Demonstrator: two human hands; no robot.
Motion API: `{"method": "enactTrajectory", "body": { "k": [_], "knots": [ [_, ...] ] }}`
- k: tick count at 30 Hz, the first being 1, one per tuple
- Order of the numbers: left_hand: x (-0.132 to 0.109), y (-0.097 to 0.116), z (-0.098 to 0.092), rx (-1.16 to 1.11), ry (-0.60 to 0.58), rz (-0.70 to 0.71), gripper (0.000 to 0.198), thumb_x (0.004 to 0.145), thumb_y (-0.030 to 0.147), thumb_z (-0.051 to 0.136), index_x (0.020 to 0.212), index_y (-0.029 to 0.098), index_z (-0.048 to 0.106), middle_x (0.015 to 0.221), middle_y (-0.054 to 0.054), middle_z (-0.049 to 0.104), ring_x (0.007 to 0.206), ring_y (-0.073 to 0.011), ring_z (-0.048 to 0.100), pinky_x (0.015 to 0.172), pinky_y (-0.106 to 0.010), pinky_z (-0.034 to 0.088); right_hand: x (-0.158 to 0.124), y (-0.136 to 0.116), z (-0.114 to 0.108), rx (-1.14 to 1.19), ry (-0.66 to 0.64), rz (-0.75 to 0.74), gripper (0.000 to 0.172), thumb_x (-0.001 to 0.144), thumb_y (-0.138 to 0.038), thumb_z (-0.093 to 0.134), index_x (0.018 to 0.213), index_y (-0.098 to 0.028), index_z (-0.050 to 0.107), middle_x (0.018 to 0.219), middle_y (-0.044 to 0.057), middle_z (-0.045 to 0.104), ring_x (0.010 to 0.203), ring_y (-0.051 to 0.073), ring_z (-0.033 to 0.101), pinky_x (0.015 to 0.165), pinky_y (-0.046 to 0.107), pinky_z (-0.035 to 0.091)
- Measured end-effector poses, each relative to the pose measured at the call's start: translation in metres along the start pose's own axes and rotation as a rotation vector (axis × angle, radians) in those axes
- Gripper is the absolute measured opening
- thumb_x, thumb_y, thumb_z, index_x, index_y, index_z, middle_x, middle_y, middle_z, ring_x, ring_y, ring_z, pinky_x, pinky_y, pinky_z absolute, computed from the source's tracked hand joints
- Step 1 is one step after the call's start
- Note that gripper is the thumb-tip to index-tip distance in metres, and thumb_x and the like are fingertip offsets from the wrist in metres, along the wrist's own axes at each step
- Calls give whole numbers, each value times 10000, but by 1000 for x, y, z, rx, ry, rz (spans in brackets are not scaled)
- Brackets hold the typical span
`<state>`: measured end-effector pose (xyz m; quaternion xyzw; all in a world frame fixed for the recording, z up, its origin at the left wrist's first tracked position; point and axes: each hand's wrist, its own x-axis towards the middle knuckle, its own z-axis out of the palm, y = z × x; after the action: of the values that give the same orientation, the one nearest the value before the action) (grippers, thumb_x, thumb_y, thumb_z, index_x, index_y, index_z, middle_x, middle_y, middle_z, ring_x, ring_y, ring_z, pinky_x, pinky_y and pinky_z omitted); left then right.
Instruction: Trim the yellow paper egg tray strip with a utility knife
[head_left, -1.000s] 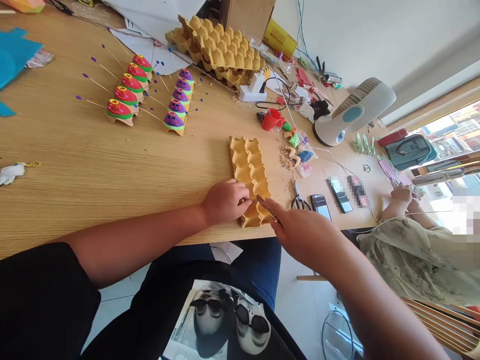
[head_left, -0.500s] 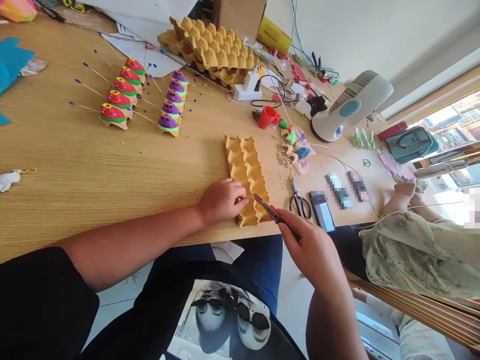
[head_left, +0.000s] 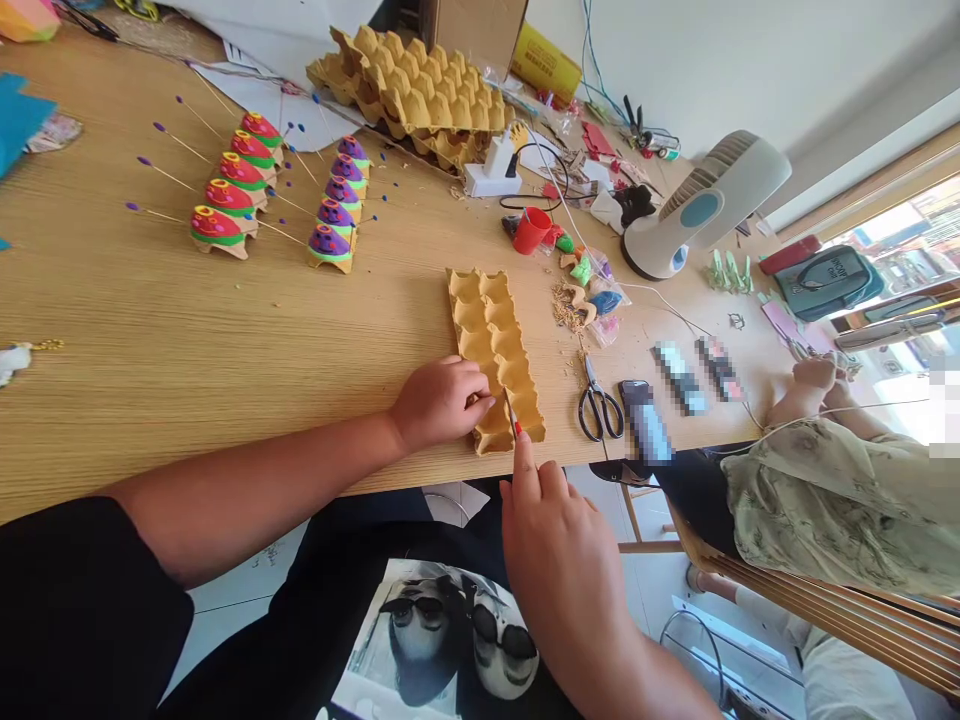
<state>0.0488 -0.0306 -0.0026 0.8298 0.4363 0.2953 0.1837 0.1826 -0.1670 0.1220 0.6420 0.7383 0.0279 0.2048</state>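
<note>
A yellow pulp egg tray piece (head_left: 514, 352), two cups wide, lies at the table's front edge. My left hand (head_left: 441, 402) has its fingers curled over the near left part of this piece, holding it against the table. In my right hand (head_left: 561, 535) is a utility knife (head_left: 511, 408) with a red part near the blade. The index finger stretches along the knife's top, and the blade rests at the middle ridge between the two rows of cups. My palm hides most of the knife's handle.
Scissors (head_left: 600, 408) and a phone (head_left: 646, 420) lie right of the tray piece. Behind stand painted egg-cup caterpillars (head_left: 229, 198), stacked egg trays (head_left: 420, 85), a red cup (head_left: 532, 231) and a white fan (head_left: 701, 205). Another person (head_left: 832, 490) sits at the right.
My right hand has swung left and toward me, turning the knife from a slant to nearly in line with the tray's middle ridge. My left hand stays in place.
</note>
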Motion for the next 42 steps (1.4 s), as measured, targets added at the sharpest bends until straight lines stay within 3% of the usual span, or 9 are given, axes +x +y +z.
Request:
{"method": "enactTrajectory", "body": {
  "k": [3, 7, 10, 13, 16, 22, 29, 42],
  "knots": [
    [0, 0, 1, 2, 8, 5, 218, 897, 300, 620, 702, 205, 643, 732, -22, 644, 775, -191, 559, 655, -322, 384, 6, 20, -4, 57, 0, -4, 553, 1001, -179, 455, 1552, -171, 410, 964, 88, 712, 711, 183, 690, 600, 280, 495],
    [0, 0, 1, 4, 3, 3, 206, 902, 298, 617, 721, 204, 650, 748, -27, 645, 788, -193, 562, 659, -321, 386, 21, 64, -8, 343, 17, 0, 431, 1024, -278, 466, 1449, -305, 535, 1051, 31, 743, 887, 195, 711, 703, 281, 506],
    [1, 0, 0, 11, -9, 0, 186, 891, 280, 624, 724, 203, 654, 750, -28, 646, 786, -193, 558, 653, -320, 382, 30, 83, -6, 539, -19, -80, 404, 1027, -272, 448, 1415, -329, 544, 1156, 2, 747, 977, 182, 707, 775, 273, 508],
    [1, -1, -1, 15, -14, 4, 176, 883, 267, 631, 721, 199, 651, 749, -23, 648, 784, -191, 558, 656, -321, 383, 28, 79, -3, 574, -48, -86, 443, 1015, -254, 450, 1452, -309, 498, 1206, 9, 741, 1000, 197, 713, 790, 286, 515],
    [1, -1, 0, 13, -2, 9, 180, 890, 280, 632, 730, 198, 654, 759, -21, 651, 794, -191, 562, 662, -322, 389, 15, 65, -1, 468, -49, -47, 537, 1001, -215, 436, 1535, -269, 405, 1188, 54, 744, 959, 230, 727, 752, 318, 526],
    [0, 0, 0, -11, 14, -6, 182, 882, 250, 629, 708, 200, 645, 753, -12, 659, 792, -184, 571, 662, -314, 395, -12, 57, 9, 425, 161, -14, 541, 1017, -250, 393, 1557, -288, 386, 1031, 41, 751, 769, 200, 706, 621, 294, 494],
    [1, -1, -1, 12, -7, 0, 158, 880, 265, 651, 736, 201, 661, 770, -18, 668, 804, -195, 577, 671, -320, 403, -6, 50, 36, 395, 220, 22, 515, 1017, -260, 414, 1531, -267, 452, 874, 20, 724, 682, 182, 673, 553, 276, 434],
    [1, -1, -1, 11, 2, 11, 150, 869, 245, 662, 726, 201, 664, 773, -16, 679, 796, -195, 583, 670, -322, 414, -8, 48, 39, 391, 190, 3, 523, 1020, -254, 413, 1542, -283, 432, 852, 6, 702, 660, 170, 648, 553, 282, 393]
  ]
}}
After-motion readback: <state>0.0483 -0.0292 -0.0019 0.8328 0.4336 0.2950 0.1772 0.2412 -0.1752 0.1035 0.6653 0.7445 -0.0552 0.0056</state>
